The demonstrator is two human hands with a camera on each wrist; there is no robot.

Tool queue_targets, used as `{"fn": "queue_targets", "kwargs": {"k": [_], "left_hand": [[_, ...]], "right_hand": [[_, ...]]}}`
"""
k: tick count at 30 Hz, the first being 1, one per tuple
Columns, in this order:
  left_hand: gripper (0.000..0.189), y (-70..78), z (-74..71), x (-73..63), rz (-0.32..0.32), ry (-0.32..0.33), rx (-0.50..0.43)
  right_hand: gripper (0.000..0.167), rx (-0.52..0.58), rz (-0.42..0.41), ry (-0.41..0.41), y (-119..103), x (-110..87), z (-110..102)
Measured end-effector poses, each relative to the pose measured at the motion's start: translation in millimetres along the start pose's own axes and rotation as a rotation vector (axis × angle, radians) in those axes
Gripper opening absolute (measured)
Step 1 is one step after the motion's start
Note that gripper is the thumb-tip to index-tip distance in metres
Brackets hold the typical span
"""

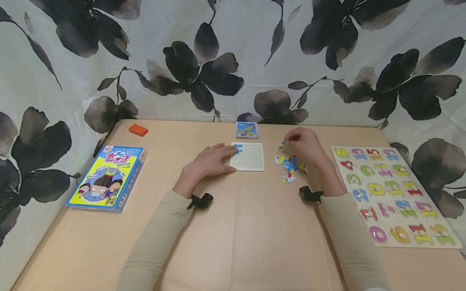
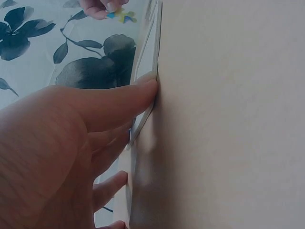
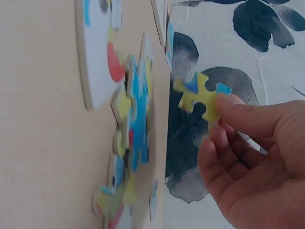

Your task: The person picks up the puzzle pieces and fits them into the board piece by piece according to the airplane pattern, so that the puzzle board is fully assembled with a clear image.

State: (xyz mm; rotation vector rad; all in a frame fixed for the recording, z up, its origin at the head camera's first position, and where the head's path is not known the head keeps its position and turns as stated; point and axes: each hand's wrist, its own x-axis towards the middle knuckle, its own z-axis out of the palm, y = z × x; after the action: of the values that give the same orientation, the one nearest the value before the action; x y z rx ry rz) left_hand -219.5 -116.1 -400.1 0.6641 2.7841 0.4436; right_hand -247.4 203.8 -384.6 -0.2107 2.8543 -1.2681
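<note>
My right hand pinches a yellow and blue jigsaw piece between thumb and fingertips, raised above the table. Below it lies a loose pile of jigsaw pieces, mostly blue and yellow. My left hand rests at the left side of a white puzzle tray. Its thumb touches the tray's edge, and the fingertips reach the upper left corner. Right at those fingertips, blue pieces sit inside the tray. A small picture card with a yellow figure on blue stands behind the tray.
A blue and yellow box lies at the left. An orange block sits near the back left edge. On the right, a board of colourful number shapes reaches close to my right forearm. A flower-patterned cloth hangs behind the table.
</note>
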Motion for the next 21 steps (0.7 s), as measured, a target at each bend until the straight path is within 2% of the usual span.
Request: {"fn": "queue_targets", "kwargs": {"k": [6,10,16,21], "left_hand": [[0.074,-0.7,1.3,0.7,0.002,-0.003,-0.001],[0.074,-2.4,1.5,0.9,0.002,0.005,-0.005],[0.074,-2.3,1.8,0.9,0.013,0.009,-0.005],[0.074,-1.5,0.7,0.2,0.006,0.004,0.000]], "right_hand": [[0.010,0.026,-0.040,-0.009,-3.9,3.3,8.4],[0.014,0.042,-0.068,-0.023,-9.0,7.5,17.4],[0.021,0.157,-0.011,-0.090,-20.6,13.1,36.2],[0.019,0.193,0.004,-0.103,-32.0,18.6,53.9]]}}
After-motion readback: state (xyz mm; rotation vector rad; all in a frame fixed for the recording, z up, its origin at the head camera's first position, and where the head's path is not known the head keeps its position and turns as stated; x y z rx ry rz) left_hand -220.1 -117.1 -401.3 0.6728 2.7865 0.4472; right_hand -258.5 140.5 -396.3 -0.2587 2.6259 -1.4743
